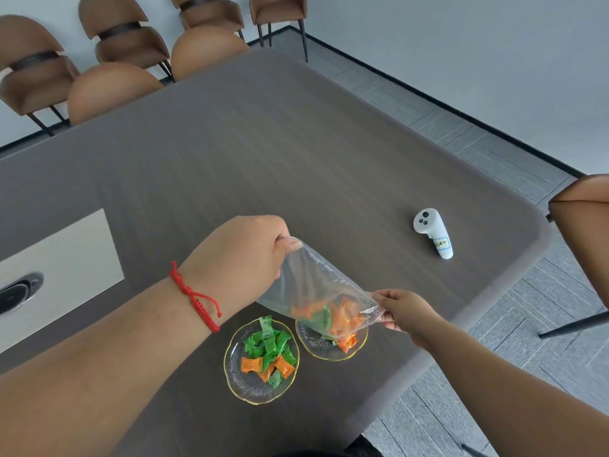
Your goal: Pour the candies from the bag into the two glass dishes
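A clear plastic bag hangs tilted over the right glass dish, with orange and green wrapped candies gathered at its lower end. My left hand pinches the bag's raised end. My right hand grips the bag's lower edge beside the dish. An orange candy lies in the right dish below the bag. The left glass dish, gold-rimmed, holds several green and orange candies.
A white handheld controller lies on the dark table to the right. A light panel with a dark socket is at the left. Brown chairs line the far edge; another chair stands at the right.
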A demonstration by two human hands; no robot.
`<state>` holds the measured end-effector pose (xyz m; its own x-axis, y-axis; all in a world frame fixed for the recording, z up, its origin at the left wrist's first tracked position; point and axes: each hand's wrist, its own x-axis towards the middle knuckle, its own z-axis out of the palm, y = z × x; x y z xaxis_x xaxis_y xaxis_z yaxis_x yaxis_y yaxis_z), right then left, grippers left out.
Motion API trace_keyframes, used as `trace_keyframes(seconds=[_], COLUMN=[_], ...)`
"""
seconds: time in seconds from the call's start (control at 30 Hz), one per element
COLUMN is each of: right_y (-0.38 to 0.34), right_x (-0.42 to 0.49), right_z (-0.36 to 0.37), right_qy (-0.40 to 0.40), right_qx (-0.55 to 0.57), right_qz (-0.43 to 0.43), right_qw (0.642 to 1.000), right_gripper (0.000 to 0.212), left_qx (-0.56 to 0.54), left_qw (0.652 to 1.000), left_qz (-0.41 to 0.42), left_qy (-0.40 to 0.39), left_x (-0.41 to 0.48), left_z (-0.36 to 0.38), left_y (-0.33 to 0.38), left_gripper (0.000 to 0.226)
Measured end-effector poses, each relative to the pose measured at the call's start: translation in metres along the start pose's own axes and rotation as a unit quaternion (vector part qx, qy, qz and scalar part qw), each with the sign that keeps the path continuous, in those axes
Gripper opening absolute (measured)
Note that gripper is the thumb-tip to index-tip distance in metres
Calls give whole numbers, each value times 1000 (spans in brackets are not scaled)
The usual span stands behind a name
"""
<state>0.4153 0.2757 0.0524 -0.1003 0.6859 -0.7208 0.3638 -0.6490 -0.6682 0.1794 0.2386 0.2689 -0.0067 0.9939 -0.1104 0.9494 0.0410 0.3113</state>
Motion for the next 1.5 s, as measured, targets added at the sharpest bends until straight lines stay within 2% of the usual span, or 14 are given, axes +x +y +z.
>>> trace_keyframes(seconds=[0.33, 0.6, 0.93, 1.07, 1.17, 1.3, 1.4, 1.5], right_y=[-3, -14, -49, -89, -114, -123, -116, -102], right_x=[4, 6, 13, 19, 31, 60, 83, 103], right_z=[4, -9, -13, 0, 17, 44, 61, 72], right_qy=[-3, -21, -43, -23, -4, 1, -1, 10], right_qx=[27, 22, 35, 36, -12, -71, -105, -160], right_qz=[6, 0, -39, -120, -186, -204, -203, -190], right_qw=[1000, 1000, 998, 992, 982, 976, 974, 969], right_gripper=[18, 15, 16, 13, 11, 2, 8, 8], left_qx=[-2, -45, -75, -202, -263, -240, -205, -236], left_qw=[999, 995, 995, 973, 949, 939, 934, 914], left_qz=[-9, -56, -59, -105, -157, -241, -292, -330], left_qy=[-50, -73, -31, 31, 76, 45, 12, -12], left_x=[18, 17, 14, 16, 12, -5, -17, -22], left_z=[-12, -22, -45, -64, -64, -23, 22, 74], left_y=[28, 28, 13, -20, -66, -128, -161, -183], left_gripper=[33, 30, 25, 16, 15, 8, 17, 30])
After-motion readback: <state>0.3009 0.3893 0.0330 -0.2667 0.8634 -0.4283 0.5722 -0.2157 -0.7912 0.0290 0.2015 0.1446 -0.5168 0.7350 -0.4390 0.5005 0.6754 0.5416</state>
